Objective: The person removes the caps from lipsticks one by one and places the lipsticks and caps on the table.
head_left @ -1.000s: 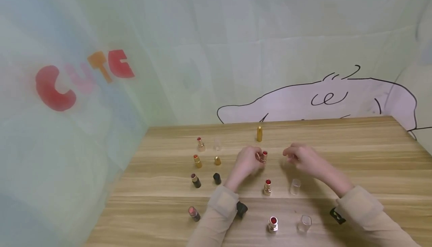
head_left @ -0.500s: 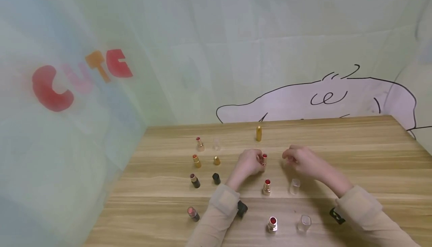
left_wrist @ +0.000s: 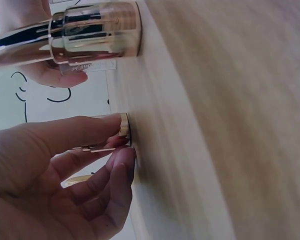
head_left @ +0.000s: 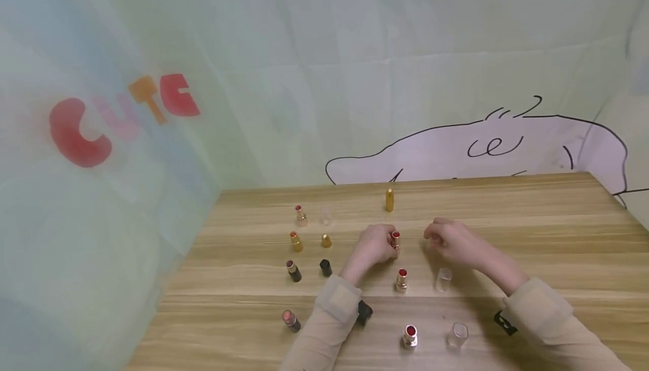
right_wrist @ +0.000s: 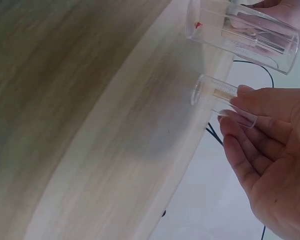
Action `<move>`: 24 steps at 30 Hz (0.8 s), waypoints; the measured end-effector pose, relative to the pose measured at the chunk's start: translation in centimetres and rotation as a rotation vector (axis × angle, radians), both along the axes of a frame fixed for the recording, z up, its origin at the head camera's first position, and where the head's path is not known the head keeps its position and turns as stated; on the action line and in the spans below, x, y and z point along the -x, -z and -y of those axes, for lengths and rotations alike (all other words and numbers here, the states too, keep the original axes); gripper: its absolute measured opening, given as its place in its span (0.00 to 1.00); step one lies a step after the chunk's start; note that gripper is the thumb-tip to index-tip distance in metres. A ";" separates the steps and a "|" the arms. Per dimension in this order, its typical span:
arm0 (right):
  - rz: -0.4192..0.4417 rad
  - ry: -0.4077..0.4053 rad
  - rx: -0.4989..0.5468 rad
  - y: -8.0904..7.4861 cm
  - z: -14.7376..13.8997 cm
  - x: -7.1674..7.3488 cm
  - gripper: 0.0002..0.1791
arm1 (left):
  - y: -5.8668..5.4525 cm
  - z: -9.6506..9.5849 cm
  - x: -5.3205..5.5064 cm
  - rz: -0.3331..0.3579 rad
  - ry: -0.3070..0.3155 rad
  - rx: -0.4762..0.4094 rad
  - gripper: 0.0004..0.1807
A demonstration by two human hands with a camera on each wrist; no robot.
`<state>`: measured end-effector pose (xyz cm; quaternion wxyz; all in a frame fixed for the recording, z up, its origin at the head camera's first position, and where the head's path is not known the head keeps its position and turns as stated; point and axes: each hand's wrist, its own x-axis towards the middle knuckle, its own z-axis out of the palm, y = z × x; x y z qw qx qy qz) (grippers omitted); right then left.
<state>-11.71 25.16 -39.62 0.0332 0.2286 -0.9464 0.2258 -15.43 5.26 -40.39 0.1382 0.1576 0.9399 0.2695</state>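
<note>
My left hand (head_left: 374, 244) pinches an uncapped red lipstick (head_left: 396, 238) between thumb and fingers. In the left wrist view its gold base (left_wrist: 124, 125) is right at the tabletop. To the right, my right hand (head_left: 456, 241) holds a clear lipstick cap (right_wrist: 204, 91) by its upper end, the lower rim close to the table in the right wrist view. Nearer the body, another red lipstick (head_left: 402, 281) stands upright with a clear cap (head_left: 443, 280) to its right. A gold capped lipstick (head_left: 389, 200) stands behind the left hand.
On the left of the wooden table (head_left: 218, 314) is a column of uncapped lipsticks, including a pink one (head_left: 291, 320) and a dark-cased one (head_left: 293, 271). Caps, among them a black cap (head_left: 325, 268), stand beside several. In front are another red lipstick (head_left: 410, 337) and clear cap (head_left: 458, 335).
The lipstick in the left hand has gone from slightly tilted to more upright, and that hand has shifted slightly toward the body. The right hand has barely moved.
</note>
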 end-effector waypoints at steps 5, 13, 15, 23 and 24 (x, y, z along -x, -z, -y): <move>-0.003 -0.021 0.001 -0.4 0.0 0.1 0.09 | -0.1 0.0 -0.1 -0.012 0.009 0.017 0.10; 0.052 -0.026 -0.021 -1.1 0.1 0.3 0.13 | -0.3 0.3 -0.3 -0.050 0.037 0.037 0.10; 0.066 -0.027 -0.029 -1.3 0.2 0.4 0.13 | -0.4 0.3 -0.4 -0.056 0.042 0.048 0.10; 0.068 -0.041 -0.044 -1.7 -0.1 0.1 0.15 | -0.6 0.4 -0.8 -0.017 -0.012 0.048 0.14; 0.057 -0.048 -0.048 -1.7 -0.2 0.1 0.15 | -0.7 0.4 -0.9 -0.015 -0.027 0.043 0.14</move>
